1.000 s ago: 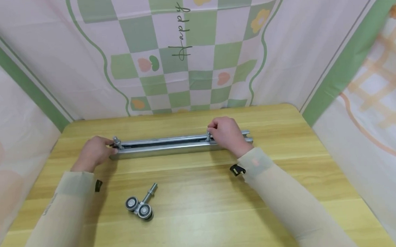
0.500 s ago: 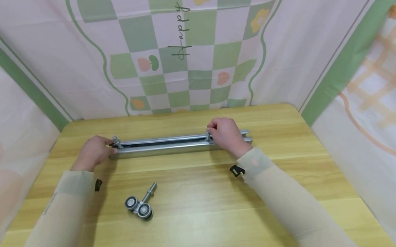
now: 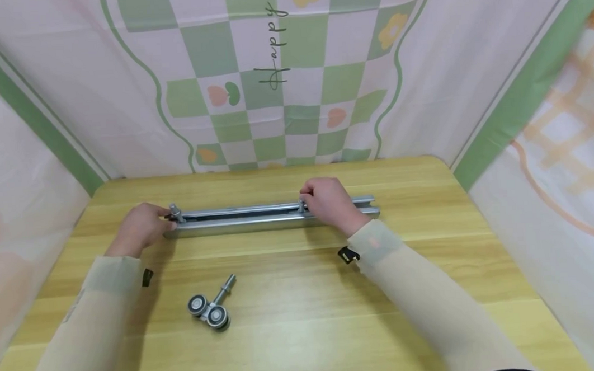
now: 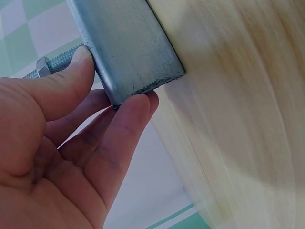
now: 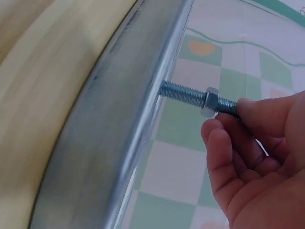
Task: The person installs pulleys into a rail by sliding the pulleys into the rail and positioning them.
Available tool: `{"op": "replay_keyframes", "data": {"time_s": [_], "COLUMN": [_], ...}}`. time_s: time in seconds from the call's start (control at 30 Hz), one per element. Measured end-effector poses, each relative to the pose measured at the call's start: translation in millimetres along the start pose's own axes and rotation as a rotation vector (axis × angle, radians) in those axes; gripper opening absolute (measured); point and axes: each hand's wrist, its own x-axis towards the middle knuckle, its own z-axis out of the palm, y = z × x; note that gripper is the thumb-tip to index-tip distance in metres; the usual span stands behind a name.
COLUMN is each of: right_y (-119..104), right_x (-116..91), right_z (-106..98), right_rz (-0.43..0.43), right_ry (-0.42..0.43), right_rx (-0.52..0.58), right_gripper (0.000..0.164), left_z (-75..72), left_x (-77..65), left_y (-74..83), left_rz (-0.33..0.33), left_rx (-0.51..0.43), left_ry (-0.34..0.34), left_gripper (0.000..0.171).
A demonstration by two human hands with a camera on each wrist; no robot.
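A metal channel rail (image 3: pixel 238 225) lies lengthwise on the table with its slot facing up. At its left end my left hand (image 3: pixel 140 230) holds the rail, the thumb by a threaded bolt (image 4: pixel 59 61) with a nut and the fingertips against the end. My right hand (image 3: pixel 330 203) pinches the tip of a second threaded bolt (image 5: pixel 183 93), above its nut, between thumb and fingers. That bolt stands upright out of the slot, right of the rail's middle. What sits inside the rail under both bolts is hidden. A loose roller trolley (image 3: pixel 213 310) with wheels and a bolt lies nearer me.
The wooden table (image 3: pixel 305 342) carries the rail near its back edge. Behind it hangs a green and white checked curtain (image 3: pixel 265 108), with more printed cloth at both sides. Black straps (image 3: pixel 348 255) hang at the wrists.
My right hand has slid the pinched bolt a little to the left along the slot. The left hand, the rail and the loose trolley have stayed in place.
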Motion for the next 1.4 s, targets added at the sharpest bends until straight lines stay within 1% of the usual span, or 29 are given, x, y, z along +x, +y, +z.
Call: {"op": "replay_keyframes", "data": {"time_s": [0.27,0.5,0.7,0.83,0.93,1.0,1.1,1.27,1.33,1.4], "right_y": [-11.2,-16.5,-24.6,-30.1,-33.4,-36.1,-40.8,-50.4,-54.5,-58.2], "right_x": [5.6,11.7,15.1,16.3,17.3,18.6,20.1,18.4,17.4,17.5], "right_z": [4.5,12.0,18.9,22.7,26.6,29.2,33.0,37.6,39.1,41.0], "right_rz": [-0.027,-0.067,-0.072,-0.076,-0.102,-0.134,-0.209,-0.355,-0.382,-0.384], "right_ry": [-0.005,0.002,0.004,-0.008,-0.012,-0.012,-0.016,-0.033,-0.043,-0.056], "right_rx": [-0.01,-0.022,-0.027,-0.059,-0.082,-0.099,-0.164,-0.345,-0.396,-0.421], "right_gripper": [0.016,0.016,0.016,0.019,0.021,0.022,0.023,0.021,0.023,0.027], "left_z": [-2.1,-0.8,-0.7,-1.5,-1.5,-1.1,-0.7,-0.1,0.5,1.1], "left_x": [-1.7,-1.3,-0.6,-1.2,-1.8,-1.7,-1.9,-1.4,-1.1,-1.1], "left_y": [3.6,2.2,0.8,2.7,3.8,3.5,3.3,2.3,2.0,0.8], "left_rz": [-0.005,-0.005,-0.005,-0.01,-0.016,-0.017,-0.019,-0.022,-0.022,-0.02], "left_rx": [-0.004,0.006,0.002,0.005,0.006,0.006,0.004,-0.002,-0.005,-0.004], "left_ry": [-0.002,-0.006,-0.001,0.002,-0.004,-0.005,-0.006,-0.008,-0.007,-0.002], "left_gripper": [0.051,0.051,0.052,0.052,0.051,0.051,0.051,0.051,0.05,0.05]}}
